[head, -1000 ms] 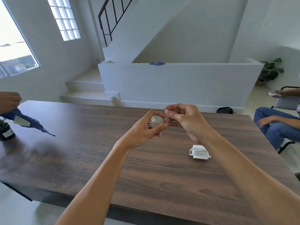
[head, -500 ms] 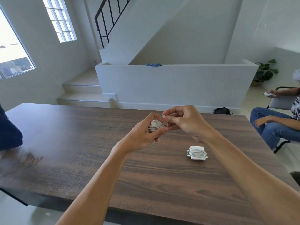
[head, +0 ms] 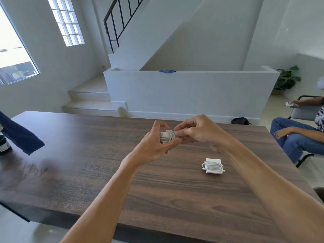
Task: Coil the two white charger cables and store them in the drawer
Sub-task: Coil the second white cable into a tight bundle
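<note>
My left hand (head: 155,145) grips a white charger (head: 166,135) with its cable wound around it, held above the dark wooden table (head: 87,172). My right hand (head: 196,130) pinches the loose cable end right beside that bundle. A second white charger (head: 213,166), its cable coiled around it, lies on the table to the right, under my right forearm's near side. No drawer is in view.
A dark blue cloth (head: 19,135) hangs in at the far left over the table, with a dark jar (head: 4,146) beside it. A seated person in jeans (head: 298,137) is at the right. A low white wall (head: 189,93) and stairs stand behind the table.
My hands stay together on the bundle while the right fingers work the cable end. At the left, another person's hand and the blue cloth have shifted.
</note>
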